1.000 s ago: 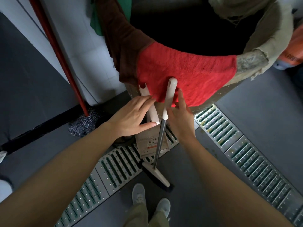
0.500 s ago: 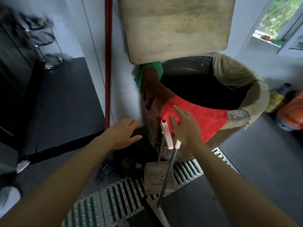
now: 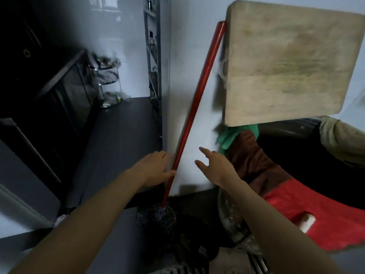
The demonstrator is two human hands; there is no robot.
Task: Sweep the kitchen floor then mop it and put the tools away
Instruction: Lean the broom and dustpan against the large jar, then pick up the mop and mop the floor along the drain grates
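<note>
Head view takes in a white wall (image 3: 189, 62) filling the middle, with a dark floor (image 3: 122, 131) running far left toward blurred shelving whose contents cannot be made out. A big wooden board (image 3: 286, 62) hangs against the wall at upper right, its right edge cut off by the frame. Below it sits a large dark tub (image 3: 308, 155), only partly in view, with cloths draped over its rim: a red one (image 3: 308, 210) nearest, a brown one (image 3: 254, 161) beside it, a green one (image 3: 231, 137) tucked under the board. A pale handle tip (image 3: 307, 221) pokes up in front of the red cloth; the rest of that tool is hidden.

The mop leans on the wall, its red pole (image 3: 197, 99) slanting from the board's corner down to a dark stringy head (image 3: 157, 216) on the floor. The left hand (image 3: 156, 169) has fingers loosely spread, touching the pole low down; whether they wrap it cannot be told. The right hand (image 3: 213, 165) is just right of the pole, fingers apart, holding nothing. A floor grate (image 3: 254, 264) is barely visible at the near edge.
</note>
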